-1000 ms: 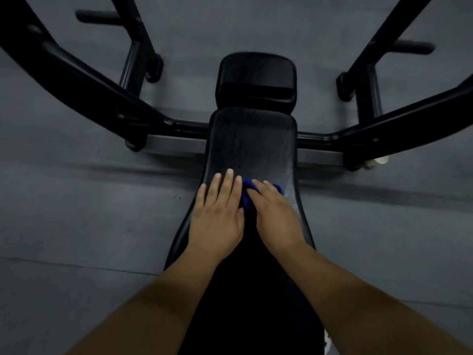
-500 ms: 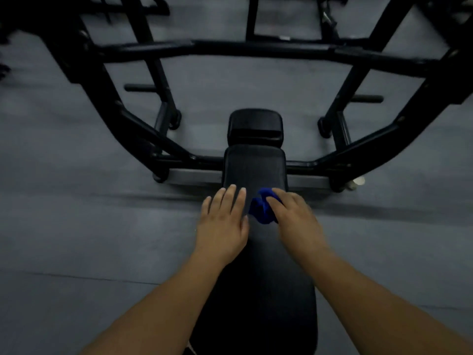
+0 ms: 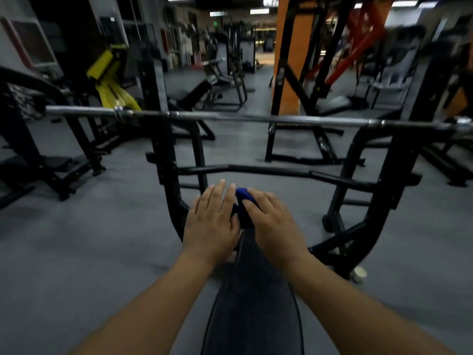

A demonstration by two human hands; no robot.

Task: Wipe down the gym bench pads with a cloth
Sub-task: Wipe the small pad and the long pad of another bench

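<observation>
- Nearest the viewer, at the bottom middle of the frame, the long dark bench pad [image 3: 252, 303] runs away up the picture, with both bare forearms stretched out over it.
- Mid-frame, the left hand [image 3: 211, 221] lies flat, fingers [image 3: 217, 193] straight and close together, holding nothing; it hides the pad's left edge, so I cannot tell how much of it rests on the pad.
- Just beside it, the right hand [image 3: 273, 225] lies palm down on a bunched blue cloth [image 3: 243, 208], its fingers gently curved over the cloth. The cloth peeks out between the two hands, at the far end of the visible pad.
- As a judgement, the wiping is under way. No streaks or damp patches show, so which parts are finished cannot be told; any pad beyond the hands is hidden.
- Behind the hands stands the black rack frame [image 3: 281, 172], its uprights either side of the bench.
- Above that, a steel barbell [image 3: 256, 119] lies across the frame from left to right; reaching further forward may mean ducking near it.
- Farthest off, a yellow machine [image 3: 110, 83] sits upper left and an orange pillar [image 3: 291, 52] upper middle.
</observation>
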